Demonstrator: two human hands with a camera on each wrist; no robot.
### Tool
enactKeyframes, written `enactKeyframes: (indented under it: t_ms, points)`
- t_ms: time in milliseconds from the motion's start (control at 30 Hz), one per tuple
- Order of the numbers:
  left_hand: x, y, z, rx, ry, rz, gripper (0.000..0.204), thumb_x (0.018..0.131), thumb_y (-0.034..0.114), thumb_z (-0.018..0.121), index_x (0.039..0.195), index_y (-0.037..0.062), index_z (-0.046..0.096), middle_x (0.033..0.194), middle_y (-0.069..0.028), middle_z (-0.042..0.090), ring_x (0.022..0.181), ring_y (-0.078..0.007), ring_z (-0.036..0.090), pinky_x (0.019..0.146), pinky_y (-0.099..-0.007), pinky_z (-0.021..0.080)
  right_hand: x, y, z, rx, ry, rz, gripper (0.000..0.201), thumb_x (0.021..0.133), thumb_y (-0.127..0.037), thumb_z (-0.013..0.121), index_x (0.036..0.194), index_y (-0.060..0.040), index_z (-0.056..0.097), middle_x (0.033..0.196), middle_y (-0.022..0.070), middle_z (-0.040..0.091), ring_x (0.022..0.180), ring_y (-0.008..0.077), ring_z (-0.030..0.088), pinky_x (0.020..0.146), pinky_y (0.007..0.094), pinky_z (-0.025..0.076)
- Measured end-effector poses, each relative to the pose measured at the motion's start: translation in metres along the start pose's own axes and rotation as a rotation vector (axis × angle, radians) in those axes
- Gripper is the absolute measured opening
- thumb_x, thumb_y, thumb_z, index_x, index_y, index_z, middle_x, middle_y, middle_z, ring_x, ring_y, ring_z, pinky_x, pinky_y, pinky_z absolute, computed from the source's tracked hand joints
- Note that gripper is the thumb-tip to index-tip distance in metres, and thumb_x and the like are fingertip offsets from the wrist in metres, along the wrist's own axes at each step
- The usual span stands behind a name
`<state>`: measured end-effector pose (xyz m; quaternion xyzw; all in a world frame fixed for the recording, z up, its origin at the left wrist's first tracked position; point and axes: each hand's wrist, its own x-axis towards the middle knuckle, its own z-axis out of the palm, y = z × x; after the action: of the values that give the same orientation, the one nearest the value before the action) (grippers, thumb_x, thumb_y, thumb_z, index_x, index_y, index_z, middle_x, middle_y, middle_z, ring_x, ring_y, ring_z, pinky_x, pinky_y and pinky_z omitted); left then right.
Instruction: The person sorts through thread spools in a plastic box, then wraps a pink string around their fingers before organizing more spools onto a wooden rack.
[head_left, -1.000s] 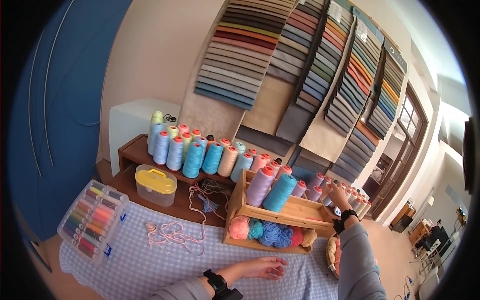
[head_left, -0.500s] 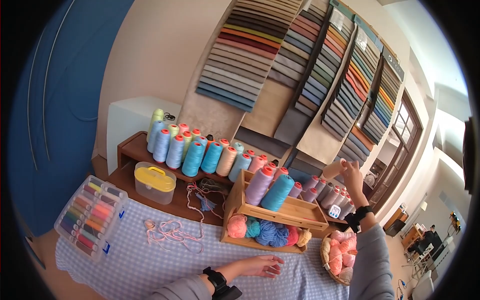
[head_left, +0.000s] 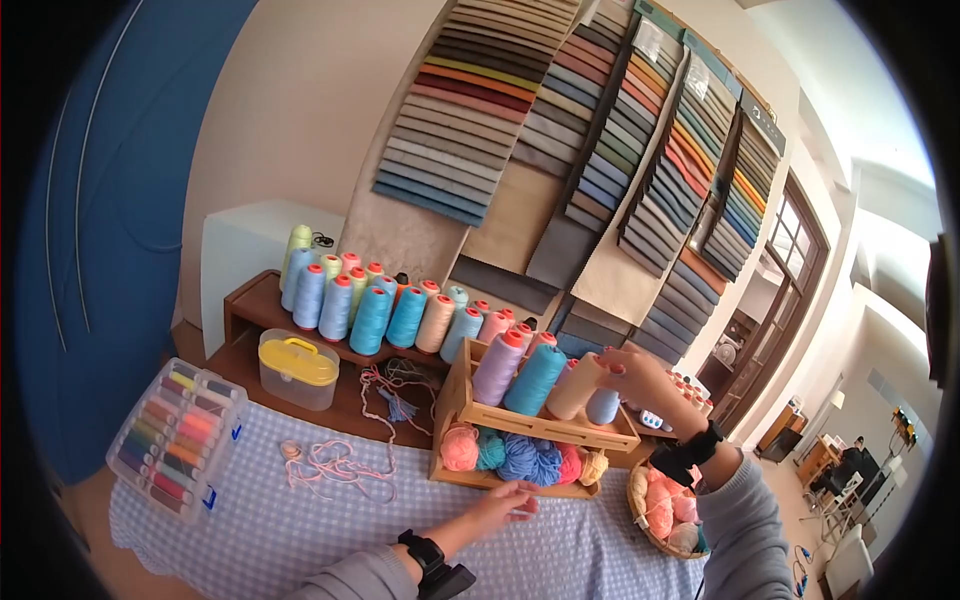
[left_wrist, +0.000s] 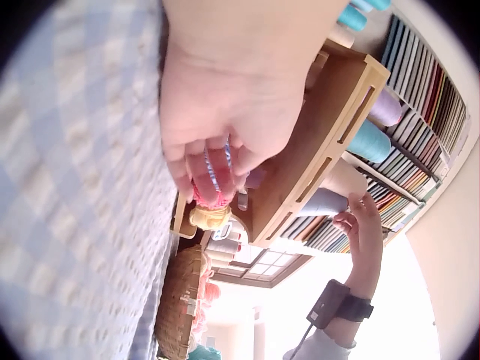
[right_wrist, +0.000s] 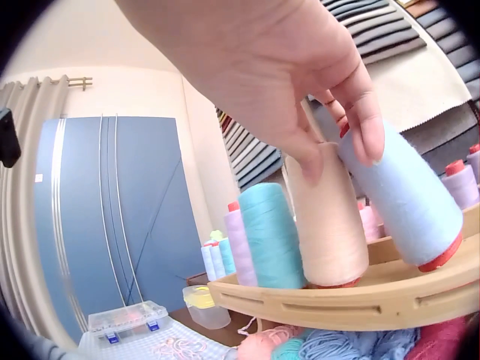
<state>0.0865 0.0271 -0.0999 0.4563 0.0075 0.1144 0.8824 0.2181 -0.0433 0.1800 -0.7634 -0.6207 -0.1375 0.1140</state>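
Note:
My right hand [head_left: 650, 382] is over the right part of the wooden crate's [head_left: 625, 435] upper tray. Its thumb presses the top of a peach thread cone [right_wrist: 330, 225], and its fingers curl over the top of a light blue cone [right_wrist: 405, 199] in the right wrist view. The light blue cone leans; the peach one stands beside a teal cone [head_left: 534, 380] and a lilac cone [head_left: 497, 368]. Low at the crate's front, my left hand [head_left: 500, 506] has loosely bent fingers and holds nothing, near the yarn balls [head_left: 530, 460]; whether it touches them I cannot tell.
Many thread cones [head_left: 371, 322] line the brown shelf behind. On the checked cloth [head_left: 300, 540] lie a clear spool case [head_left: 178, 440] and loose pink yarn [head_left: 350, 465]. A yellow-lidded box [head_left: 299, 370] stands behind them. The yarn basket [head_left: 640, 520] is at the right.
My right hand has come left and down with the peach cone, from above the grey cones to the crate's tray. My left hand has moved slightly closer to the crate's front.

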Motion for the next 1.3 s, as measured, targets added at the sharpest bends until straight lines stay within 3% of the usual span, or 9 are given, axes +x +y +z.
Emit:
enactKeyframes:
  t_ms: [133,233,433,600,667,767,1100,1267,1300]
  points:
    - [0.002,-0.002,-0.007,0.001,0.062,0.166,0.024,0.092,0.014,0.041,0.114,0.0047,0.047,0.097,-0.0049,0.053,0.093,-0.0136,0.053,0.084,-0.0289,0.044,0.003,-0.001,0.012,0.035,0.01,-0.12,0.028,0.078,-0.022,0.061,0.102,-0.009,0.059,0.084,0.0133,0.051,0.071,0.0295,0.056,0.064,0.035,0.047]
    - [0.005,-0.003,-0.007,0.215,0.132,0.234,0.021,0.092,0.012,0.04,0.109,0.0034,0.05,0.095,-0.0052,0.054,0.091,-0.0135,0.054,0.083,-0.0275,0.044,0.006,-0.006,0.007,0.188,-0.153,0.005,0.032,0.083,-0.022,0.057,0.11,-0.0076,0.051,0.088,0.0149,0.054,0.07,0.0265,0.059,0.059,0.0321,0.049]
    - [0.006,-0.006,-0.007,0.15,0.27,0.362,0.018,0.09,0.007,0.038,0.098,0.0019,0.054,0.085,-0.0055,0.057,0.078,-0.014,0.058,0.074,-0.0251,0.046,0.007,-0.006,-0.01,0.165,-0.22,0.009,0.038,0.084,-0.012,0.054,0.117,-0.0058,0.037,0.093,0.0181,0.059,0.066,0.0238,0.062,0.051,0.0298,0.049]
    - [0.006,-0.005,-0.007,0.153,0.242,0.32,0.018,0.091,0.007,0.038,0.098,0.0016,0.054,0.083,-0.005,0.057,0.079,-0.0136,0.058,0.074,-0.0245,0.046,0.01,0.019,0.001,0.09,-0.125,-0.113,0.035,0.083,-0.007,0.054,0.114,-0.0044,0.039,0.081,0.0134,0.059,0.055,0.0213,0.06,0.048,0.0297,0.048]
    - [0.006,-0.004,-0.008,0.164,0.237,0.306,0.018,0.091,0.007,0.038,0.098,0.0016,0.054,0.082,-0.0048,0.058,0.079,-0.0135,0.058,0.074,-0.0243,0.046,0.01,0.011,-0.003,0.355,-0.159,0.106,0.031,0.082,-0.003,0.053,0.112,-0.0031,0.042,0.074,0.0096,0.057,0.054,0.0175,0.06,0.047,0.028,0.049]
    - [0.005,-0.003,-0.008,0.192,0.227,0.296,0.018,0.091,0.008,0.038,0.098,0.0016,0.054,0.083,-0.0048,0.058,0.079,-0.0133,0.057,0.074,-0.0241,0.045,0.009,0.012,-0.002,0.528,-0.158,0.163,0.028,0.083,0.0,0.051,0.11,-0.0021,0.044,0.07,0.0066,0.054,0.055,0.0147,0.059,0.048,0.0265,0.049]
    - [0.004,-0.002,-0.007,0.165,0.229,0.3,0.017,0.092,0.01,0.04,0.097,0.0009,0.054,0.083,-0.0051,0.057,0.08,-0.0131,0.057,0.074,-0.0252,0.047,0.009,0.047,-0.007,0.628,0.036,0.088,0.025,0.083,-0.005,0.049,0.108,-0.0044,0.049,0.081,0.0045,0.056,0.06,0.0125,0.06,0.043,0.0224,0.045]
    - [0.001,0.0,-0.006,0.168,0.221,0.296,0.018,0.092,0.01,0.04,0.099,0.0001,0.053,0.084,-0.0053,0.056,0.081,-0.0136,0.057,0.077,-0.0264,0.047,0.015,0.113,0.002,0.558,0.051,0.222,0.027,0.083,-0.011,0.053,0.109,-0.0057,0.048,0.083,0.0067,0.056,0.058,0.0144,0.06,0.044,0.0239,0.046]
    - [0.001,0.0,-0.007,0.162,0.221,0.293,0.018,0.091,0.009,0.041,0.099,-0.0001,0.053,0.085,-0.0054,0.056,0.081,-0.0138,0.057,0.077,-0.0266,0.048,0.015,0.131,0.006,0.402,0.022,0.26,0.029,0.083,-0.011,0.052,0.111,-0.0064,0.047,0.086,0.0075,0.056,0.062,0.0147,0.06,0.045,0.0241,0.047]
